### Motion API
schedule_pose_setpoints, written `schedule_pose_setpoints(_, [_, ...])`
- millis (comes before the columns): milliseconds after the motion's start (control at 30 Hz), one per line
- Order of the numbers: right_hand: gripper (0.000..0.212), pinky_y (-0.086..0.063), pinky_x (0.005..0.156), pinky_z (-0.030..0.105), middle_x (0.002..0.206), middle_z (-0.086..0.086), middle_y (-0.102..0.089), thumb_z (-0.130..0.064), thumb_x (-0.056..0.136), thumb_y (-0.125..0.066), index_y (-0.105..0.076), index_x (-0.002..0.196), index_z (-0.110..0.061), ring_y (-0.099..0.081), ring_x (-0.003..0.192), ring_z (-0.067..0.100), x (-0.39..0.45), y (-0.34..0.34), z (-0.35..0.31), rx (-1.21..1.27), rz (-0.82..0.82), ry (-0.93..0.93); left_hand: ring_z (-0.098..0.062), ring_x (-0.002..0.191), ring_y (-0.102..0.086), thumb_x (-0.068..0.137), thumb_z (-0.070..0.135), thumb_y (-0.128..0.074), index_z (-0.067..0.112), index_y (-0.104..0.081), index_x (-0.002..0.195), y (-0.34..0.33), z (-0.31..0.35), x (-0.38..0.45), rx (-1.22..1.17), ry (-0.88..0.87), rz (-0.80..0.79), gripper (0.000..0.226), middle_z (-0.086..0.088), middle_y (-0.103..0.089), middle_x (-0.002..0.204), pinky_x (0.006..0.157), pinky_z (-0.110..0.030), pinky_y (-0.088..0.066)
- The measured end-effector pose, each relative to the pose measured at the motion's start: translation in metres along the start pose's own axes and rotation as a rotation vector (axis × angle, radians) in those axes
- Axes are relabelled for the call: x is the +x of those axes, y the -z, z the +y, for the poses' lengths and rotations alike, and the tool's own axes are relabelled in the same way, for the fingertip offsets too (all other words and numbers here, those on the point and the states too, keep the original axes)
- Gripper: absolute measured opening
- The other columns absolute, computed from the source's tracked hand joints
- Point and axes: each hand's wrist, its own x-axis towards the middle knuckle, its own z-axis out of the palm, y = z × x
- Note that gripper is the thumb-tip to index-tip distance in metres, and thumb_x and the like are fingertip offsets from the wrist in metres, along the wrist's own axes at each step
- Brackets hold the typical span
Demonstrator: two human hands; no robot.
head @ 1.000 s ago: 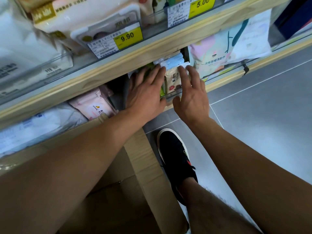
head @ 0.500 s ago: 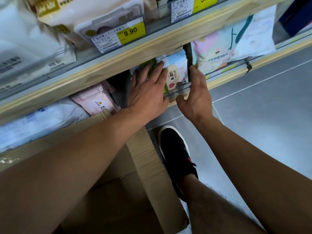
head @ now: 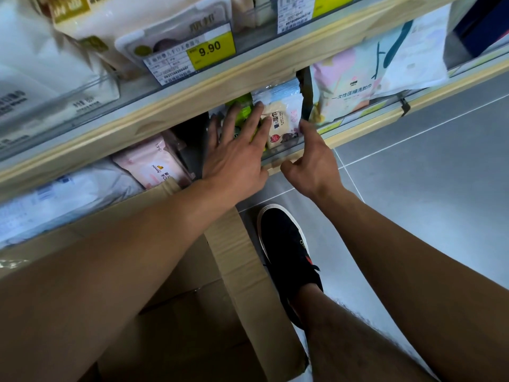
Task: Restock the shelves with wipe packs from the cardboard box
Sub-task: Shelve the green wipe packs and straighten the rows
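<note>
From the head camera we look down on a low wooden shelf [head: 338, 139], and we take that shelf as our landmark. Our left hand [head: 237, 158] lies flat with straight, spread fingers against a green pack [head: 243, 111] and the left edge of a cream wipe pack [head: 281, 125], both standing on the shelf behind its clear front lip; it presses them and grips nothing. Our right hand [head: 314, 166] is just right of the cream wipe pack, index finger stretched up beside the pack's right edge, the other fingers loosely curled, the thumb at the shelf's front edge; it holds nothing that we can see. Further left on the same shelf lies a pink pack [head: 154, 166]. Further right on it stands a large pastel bag [head: 358, 78]. Above the shelf, a yellow price tag [head: 210, 51] reads 9.90. Below the shelf, the open cardboard box [head: 237, 260] sits on the grey floor [head: 427, 202], beside our black shoe [head: 286, 249].
</note>
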Motion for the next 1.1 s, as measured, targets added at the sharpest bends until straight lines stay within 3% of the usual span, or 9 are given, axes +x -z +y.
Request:
schedule_pose_setpoints(200, [0.078, -0.052, 0.085, 0.041, 0.139, 0.004, -0.049, -0.027, 0.073, -0.065, -0.032, 0.144, -0.02, -0.06, 0.105, 0.031, 0.0, 0.003, -0.002, -0.061, 0.042, 0.028, -0.031, 0.144, -0.004, 0.075, 0.043, -0.061, 0.023, -0.019, 0.149, 0.004, -0.002, -0.001, -0.064, -0.015, 0.019, 0.087, 0.001, -0.002, 0.16, 0.113, -0.056, -0.007])
schedule_pose_setpoints(300, [0.074, -0.049, 0.083, 0.034, 0.136, 0.008, -0.044, -0.018, 0.074, -0.065, -0.036, 0.142, -0.013, -0.054, 0.11, 0.029, -0.009, 0.002, -0.003, -0.063, 0.14, 0.113, -0.032, 0.137, -0.022, 0.071, 0.036, -0.063, 0.019, -0.029, 0.144, 0.011, -0.005, -0.011, -0.162, 0.067, 0.142, 0.082, -0.005, -0.02, 0.155, 0.11, -0.057, -0.023])
schedule_pose_setpoints(367, [0.071, -0.047, 0.092, 0.035, 0.136, 0.01, -0.045, -0.018, 0.073, -0.062, -0.04, 0.14, -0.009, -0.05, 0.117, 0.03, -0.013, 0.002, -0.005, -0.091, 0.184, 0.176, -0.035, 0.129, -0.031, 0.071, 0.035, -0.064, 0.016, -0.033, 0.142, 0.01, -0.009, -0.02, -0.206, 0.179, 0.19, 0.081, -0.008, -0.03, 0.15, 0.105, -0.054, -0.031])
schedule_pose_setpoints(500, [0.074, -0.04, 0.104, 0.04, 0.141, 0.012, -0.044, -0.026, 0.071, -0.056, -0.04, 0.142, -0.007, -0.044, 0.123, 0.033, -0.014, -0.003, -0.011, -0.183, 0.152, 0.235, -0.039, 0.135, -0.027, 0.074, 0.032, -0.066, 0.015, -0.016, 0.15, 0.0, -0.012, -0.03, -0.407, 0.334, 0.064, 0.093, -0.012, -0.011, 0.157, 0.11, -0.046, -0.029])
schedule_pose_setpoints(600, [0.079, -0.035, 0.107, 0.04, 0.146, 0.013, -0.041, -0.031, 0.07, -0.054, -0.038, 0.144, -0.008, -0.042, 0.125, 0.035, -0.017, -0.007, -0.012, -0.261, 0.094, 0.262, -0.029, 0.143, -0.023, 0.074, 0.033, -0.069, 0.015, -0.006, 0.152, -0.004, -0.002, -0.027, -0.6, 0.304, 0.044, 0.101, -0.011, 0.004, 0.16, 0.11, -0.038, -0.033])
schedule_pose_setpoints(800, [0.083, -0.031, 0.111, 0.038, 0.15, 0.011, -0.037, -0.031, 0.067, -0.054, -0.036, 0.146, -0.01, -0.037, 0.133, 0.032, -0.02, -0.006, -0.014, -0.257, 0.054, 0.244, -0.021, 0.146, -0.012, 0.074, 0.03, -0.073, 0.014, -0.006, 0.152, 0.0, 0.003, -0.019, -0.757, 0.356, 0.07, 0.104, -0.009, 0.007, 0.16, 0.115, -0.026, -0.02])
schedule_pose_setpoints(867, [0.081, -0.033, 0.111, 0.039, 0.15, 0.012, -0.037, -0.028, 0.069, -0.056, -0.037, 0.145, -0.008, -0.037, 0.132, 0.033, -0.021, -0.004, -0.016, -0.26, 0.076, 0.268, -0.028, 0.146, -0.012, 0.073, 0.034, -0.071, 0.015, -0.009, 0.151, 0.002, -0.001, -0.024, -0.691, 0.344, 0.11, 0.102, -0.011, 0.001, 0.159, 0.117, -0.038, -0.022])
schedule_pose_setpoints(933, [0.081, -0.03, 0.113, 0.04, 0.15, 0.013, -0.036, -0.023, 0.068, -0.06, -0.037, 0.145, -0.008, -0.035, 0.134, 0.034, -0.021, -0.003, -0.018, -0.313, 0.115, 0.31, -0.032, 0.146, -0.005, 0.075, 0.039, -0.066, 0.016, -0.011, 0.151, 0.005, -0.002, -0.031, -0.45, 0.281, 0.107, 0.097, -0.011, 0.0, 0.159, 0.117, -0.047, -0.018])
schedule_pose_setpoints(1100, [0.085, -0.024, 0.117, 0.046, 0.154, 0.015, -0.028, -0.022, 0.066, -0.05, -0.031, 0.148, -0.008, -0.025, 0.142, 0.035, -0.014, -0.007, -0.025, -0.463, 0.122, 0.37, -0.031, 0.146, 0.004, 0.075, 0.044, -0.059, 0.016, -0.009, 0.151, 0.002, 0.006, -0.047, -0.099, 0.154, 0.018, 0.094, -0.01, 0.001, 0.16, 0.116, -0.053, -0.007])
